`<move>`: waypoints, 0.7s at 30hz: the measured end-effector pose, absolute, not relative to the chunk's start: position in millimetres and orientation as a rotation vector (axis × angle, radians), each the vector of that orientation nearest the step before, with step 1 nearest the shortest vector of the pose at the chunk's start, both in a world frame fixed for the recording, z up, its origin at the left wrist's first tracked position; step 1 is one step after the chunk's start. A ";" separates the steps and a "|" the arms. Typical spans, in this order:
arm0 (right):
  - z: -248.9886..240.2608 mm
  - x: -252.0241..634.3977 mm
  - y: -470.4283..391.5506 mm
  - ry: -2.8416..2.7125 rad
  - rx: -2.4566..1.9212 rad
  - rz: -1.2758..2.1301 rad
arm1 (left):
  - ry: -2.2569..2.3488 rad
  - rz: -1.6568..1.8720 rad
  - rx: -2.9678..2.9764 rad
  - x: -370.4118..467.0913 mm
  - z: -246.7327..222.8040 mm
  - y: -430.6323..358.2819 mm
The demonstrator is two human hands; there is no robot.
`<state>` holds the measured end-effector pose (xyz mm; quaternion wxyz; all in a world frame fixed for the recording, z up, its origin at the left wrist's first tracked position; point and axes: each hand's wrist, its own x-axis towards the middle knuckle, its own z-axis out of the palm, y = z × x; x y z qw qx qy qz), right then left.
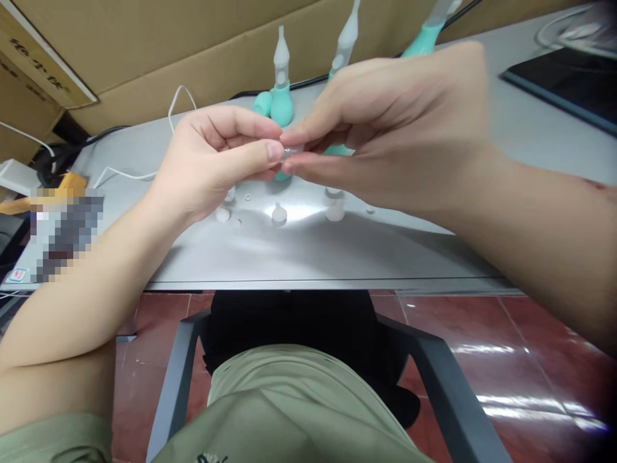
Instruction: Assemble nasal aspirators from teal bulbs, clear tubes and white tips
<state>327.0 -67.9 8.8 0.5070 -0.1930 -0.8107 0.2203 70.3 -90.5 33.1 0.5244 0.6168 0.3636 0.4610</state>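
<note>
Between the fingertips of both hands is a small clear piece (290,153), held above the grey table (270,254). My left hand (216,148) pinches its left end, and my right hand (376,128) pinches the right end with thumb and finger. Behind my hands stands a teal bulb with a pointed white nozzle (282,96). Another white-tipped nozzle (347,38) rises behind my right hand. Small white parts lie below my hands, among them a nippled piece (279,214) and a round piece (335,211). More teal shows behind the fingers, mostly hidden.
A third teal bulb (424,40) stands at the back, partly behind my right hand. A dark flat device (569,83) lies at the right. White cables and a yellow object (72,184) are at the left. Cardboard (144,45) lines the back edge.
</note>
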 end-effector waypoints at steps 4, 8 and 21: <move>8.4 325.5 -69.5 -1.929 -0.473 0.541 | 0.884 1.205 1.540 73.1 22.9 -83.9; 6.8 320.0 -67.1 -1.889 -0.438 0.609 | 0.919 1.117 1.515 74.3 31.5 -89.4; 15.2 342.3 -42.0 -2.103 -0.769 0.055 | 0.833 1.275 2.221 49.8 23.8 -43.5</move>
